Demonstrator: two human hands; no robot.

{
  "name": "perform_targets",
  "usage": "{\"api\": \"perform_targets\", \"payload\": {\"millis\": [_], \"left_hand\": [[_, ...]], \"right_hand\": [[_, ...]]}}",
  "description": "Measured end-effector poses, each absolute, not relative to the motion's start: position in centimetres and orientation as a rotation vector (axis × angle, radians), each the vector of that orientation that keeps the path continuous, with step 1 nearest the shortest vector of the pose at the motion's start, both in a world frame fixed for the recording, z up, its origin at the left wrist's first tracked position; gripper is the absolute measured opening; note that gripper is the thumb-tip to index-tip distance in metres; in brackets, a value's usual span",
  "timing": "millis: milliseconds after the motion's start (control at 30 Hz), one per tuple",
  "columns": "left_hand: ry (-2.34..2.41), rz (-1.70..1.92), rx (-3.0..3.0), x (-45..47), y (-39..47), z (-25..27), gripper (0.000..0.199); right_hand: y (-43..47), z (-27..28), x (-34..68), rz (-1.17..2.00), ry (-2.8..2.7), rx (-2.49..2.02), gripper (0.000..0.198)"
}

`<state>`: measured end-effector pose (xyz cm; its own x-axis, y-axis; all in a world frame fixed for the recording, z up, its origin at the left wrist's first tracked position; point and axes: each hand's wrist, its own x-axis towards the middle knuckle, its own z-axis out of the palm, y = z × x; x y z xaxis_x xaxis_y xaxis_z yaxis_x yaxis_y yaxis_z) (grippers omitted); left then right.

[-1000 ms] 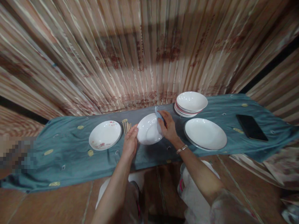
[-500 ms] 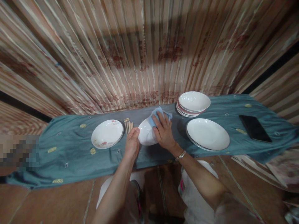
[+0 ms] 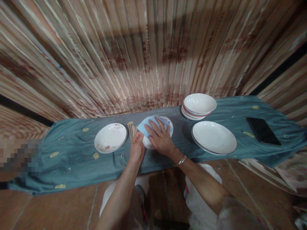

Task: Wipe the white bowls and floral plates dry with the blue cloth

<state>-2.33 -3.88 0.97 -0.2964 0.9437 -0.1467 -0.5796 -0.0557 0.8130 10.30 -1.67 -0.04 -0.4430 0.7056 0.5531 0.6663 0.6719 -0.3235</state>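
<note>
From my end I see the white plate (image 3: 147, 143) over the middle of the table, near side, left edge pinched by the left hand (image 3: 137, 145), thumb on the rim. Right hand (image 3: 162, 137) lies flat, fingers spread, on a blue cloth (image 3: 145, 124) covering most of the plate's face. I judge the plate light, rigid, breakable; the glaze probably slick, so I'd hold the rim. Cloth: soft, limp, seemingly fuzzy. Just left, thin wooden-looking chopsticks (image 3: 132, 130), then a shallow flowered plate (image 3: 110, 139). Right: stacked round bowls (image 3: 200, 103), glossy, behind a broad smooth dish (image 3: 214, 137). Beneath, a wrinkled teal tablecloth (image 3: 79, 156), slightly shiny.
</note>
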Motion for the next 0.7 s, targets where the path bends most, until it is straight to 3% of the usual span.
{"api": "perform_targets", "payload": {"millis": [333,700], "left_hand": [[0.976,1.649,0.447,-2.9,-3.8,0.6,0.037],[1.036,1.684,0.446,-3.9,-3.3,-0.8,0.022]], "right_hand": [[0.7,-1.9,12.3,0.281,-1.871,-1.136,0.055],[0.6,-6.5,12.2,0.523,-1.655,-1.206,0.060]]}}
